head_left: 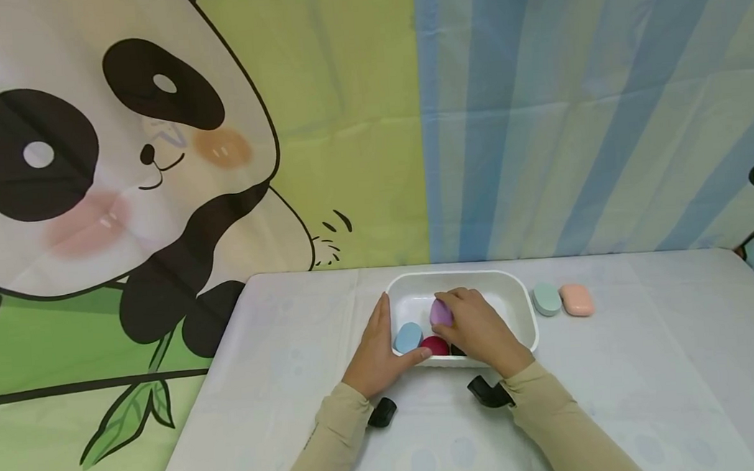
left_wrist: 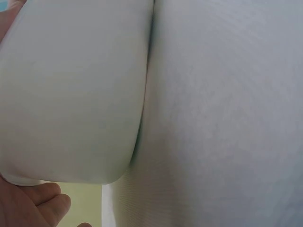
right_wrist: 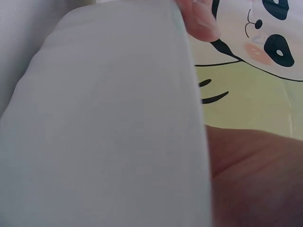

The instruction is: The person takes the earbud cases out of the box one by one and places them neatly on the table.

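Note:
A white plastic tray [head_left: 518, 312] with rounded corners stands on the table. My left hand [head_left: 379, 350] holds its near left corner, the thumb over the front rim and the fingers along the left side. My right hand [head_left: 483, 330] reaches into the tray and pinches a purple rounded soap-like piece [head_left: 441, 313] between thumb and fingers. Inside, a light blue oval piece [head_left: 408, 337] lies near the left wall. Beside it lies a dark red round piece [head_left: 435, 346], partly covered by the left thumb. A black piece [head_left: 457, 350] is mostly hidden under the right hand.
To the tray's right, a mint green rounded piece [head_left: 546, 299] and a peach rounded-square piece [head_left: 577, 300] lie side by side on the white tablecloth [head_left: 670, 362]. A printed panda curtain [head_left: 344, 122] hangs behind the table. Both wrists carry black camera mounts [head_left: 489, 392].

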Motion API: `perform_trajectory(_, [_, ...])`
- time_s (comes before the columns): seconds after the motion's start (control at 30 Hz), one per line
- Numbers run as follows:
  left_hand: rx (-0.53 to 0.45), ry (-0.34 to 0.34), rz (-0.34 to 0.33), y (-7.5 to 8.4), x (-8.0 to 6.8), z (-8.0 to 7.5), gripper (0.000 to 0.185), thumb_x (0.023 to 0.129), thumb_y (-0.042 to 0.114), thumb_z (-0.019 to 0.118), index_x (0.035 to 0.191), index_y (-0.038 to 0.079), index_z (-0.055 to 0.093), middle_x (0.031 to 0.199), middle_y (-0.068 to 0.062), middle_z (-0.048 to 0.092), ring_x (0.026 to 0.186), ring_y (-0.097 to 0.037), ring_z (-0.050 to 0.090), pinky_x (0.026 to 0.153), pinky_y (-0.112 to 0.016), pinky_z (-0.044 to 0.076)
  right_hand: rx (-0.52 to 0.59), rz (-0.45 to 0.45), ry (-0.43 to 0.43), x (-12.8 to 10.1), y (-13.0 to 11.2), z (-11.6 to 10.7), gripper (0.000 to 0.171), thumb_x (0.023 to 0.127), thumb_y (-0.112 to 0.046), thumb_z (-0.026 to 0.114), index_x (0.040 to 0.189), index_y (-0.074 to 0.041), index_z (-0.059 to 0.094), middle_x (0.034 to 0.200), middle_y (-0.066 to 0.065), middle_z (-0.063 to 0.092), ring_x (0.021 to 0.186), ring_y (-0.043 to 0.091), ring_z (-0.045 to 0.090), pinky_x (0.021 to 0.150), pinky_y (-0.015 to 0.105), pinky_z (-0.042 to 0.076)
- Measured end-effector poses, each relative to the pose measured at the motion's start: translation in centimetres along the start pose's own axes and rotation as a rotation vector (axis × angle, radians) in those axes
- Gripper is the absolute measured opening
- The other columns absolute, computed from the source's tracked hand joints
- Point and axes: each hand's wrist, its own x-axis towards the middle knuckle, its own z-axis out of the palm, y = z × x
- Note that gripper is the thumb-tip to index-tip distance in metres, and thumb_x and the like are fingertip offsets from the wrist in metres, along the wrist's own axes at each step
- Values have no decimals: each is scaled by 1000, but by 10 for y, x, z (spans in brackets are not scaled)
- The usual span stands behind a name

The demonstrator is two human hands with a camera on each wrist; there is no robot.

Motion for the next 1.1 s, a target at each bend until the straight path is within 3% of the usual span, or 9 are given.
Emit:
perform_trajectory(0.33, [4, 1, -2, -2, 0, 0, 127, 78, 63, 77, 161, 4, 2, 168, -13, 8, 152, -26, 16, 120, -45, 25, -6, -27, 79, -10, 3, -17, 55, 81, -20, 86, 125, 6, 65, 117, 23, 64, 106, 41, 60, 88, 47, 56])
perform_trajectory(0.73, [0, -3, -15, 2, 0, -1, 125, 79, 59, 79, 162, 6, 1, 168, -11, 8, 152, -25, 15, 120, -44, 22, 27, -6, 97, -19, 14, -36, 54, 82, -14, 83, 128, 7, 62, 123, 25, 62, 113, 44, 56, 95, 52, 52])
perform_trajectory(1.1, [-4, -13, -27, 2, -1, 0, 125, 79, 61, 78, 162, 8, 1, 169, -7, 7, 153, -24, 13, 121, -43, 20, 31, 8, 133, -29, 30, -47, 56, 80, -13, 84, 126, 8, 62, 124, 27, 62, 110, 46, 56, 90, 53, 54])
